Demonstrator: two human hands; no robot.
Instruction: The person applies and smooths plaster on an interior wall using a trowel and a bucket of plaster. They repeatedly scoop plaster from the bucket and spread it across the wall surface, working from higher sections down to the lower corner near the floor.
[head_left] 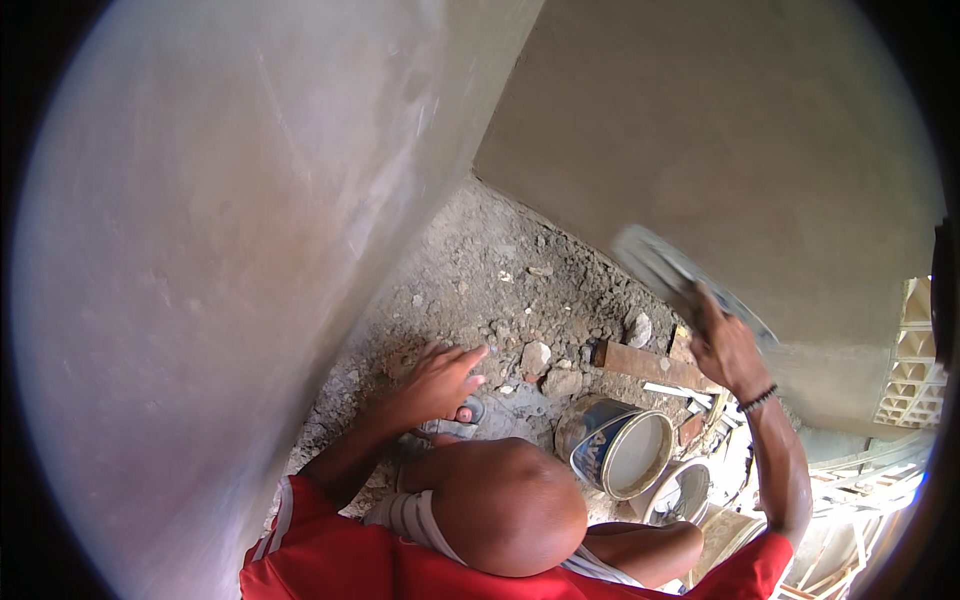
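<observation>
Plastering trowel [668, 262], slightly blurred, alongside the lower part of the brown-grey wall [740, 130]; whether its blade touches cannot be told. The right hand [728, 348] is closed around its handle. The left hand [440, 385] grips nothing, fingers loosely spread above the rubble [500, 275]. A blue bucket [588, 425] sits near a wooden plank [645, 366].

Smth R wall [700, 120], metal trowel [672, 264], rough flr [480, 255].

Rubbly ground [460, 255] bears stones [536, 357], a board [652, 366] and a bucket [612, 447].
</observation>
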